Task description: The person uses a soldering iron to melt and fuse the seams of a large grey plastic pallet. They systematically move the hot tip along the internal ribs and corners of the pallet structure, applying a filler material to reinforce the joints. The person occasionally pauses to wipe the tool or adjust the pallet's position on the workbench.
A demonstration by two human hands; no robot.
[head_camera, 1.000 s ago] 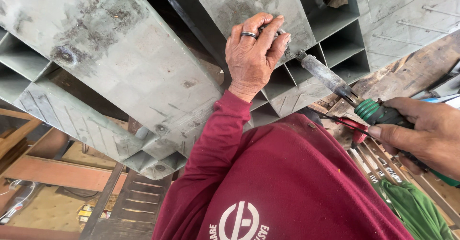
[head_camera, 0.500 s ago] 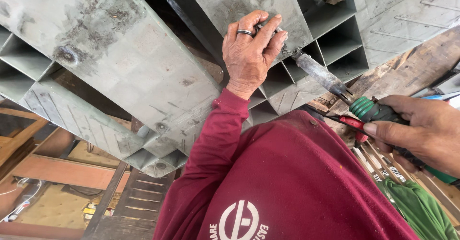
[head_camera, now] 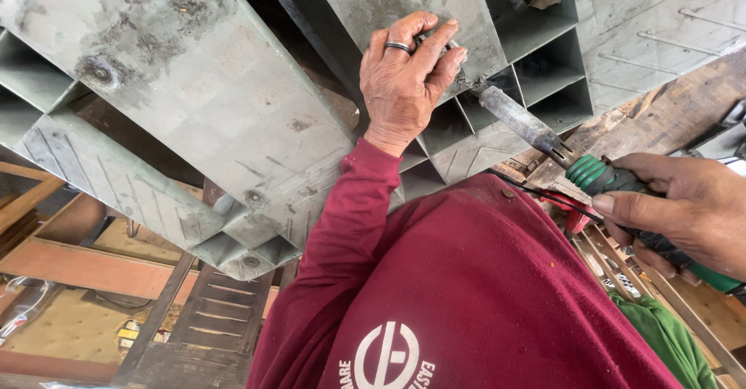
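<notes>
At the far left, one large grey metal frame (head_camera: pixel 194 117) of open square tubes fills the upper part of the view, its faces stained and scuffed; below it, low on the left, lie wooden beams (head_camera: pixel 85 268) and one dark slatted shutter (head_camera: pixel 214 311). Toward the middle, one left hand (head_camera: pixel 406 78) reaches up to the frame on a dark red sleeve (head_camera: pixel 353 218), with one ring (head_camera: pixel 399 46) on a finger. Its fingers (head_camera: pixel 435 47) are curled shut around a small dark piece that is mostly hidden, pressed against the edge of a tube. Just right of that hand, one long grey metal shaft (head_camera: pixel 519 121) slants down and right from the frame to a green-collared tool (head_camera: pixel 594 175). At the right edge, one right hand (head_camera: pixel 684 218) grips the tool's handle, fingers wrapped closed around it and thumb laid along the top; the handle's green end shows below the palm. Near that hand lie a red piece (head_camera: pixel 571 210), partly covered, and a green cloth (head_camera: pixel 668 338) at the lower right. Compared with half a second ago, the left hand sits at much the same spot on the frame with its grip unchanged, and the right hand holds the tool at the same slant, shifted only slightly toward the right edge.
</notes>
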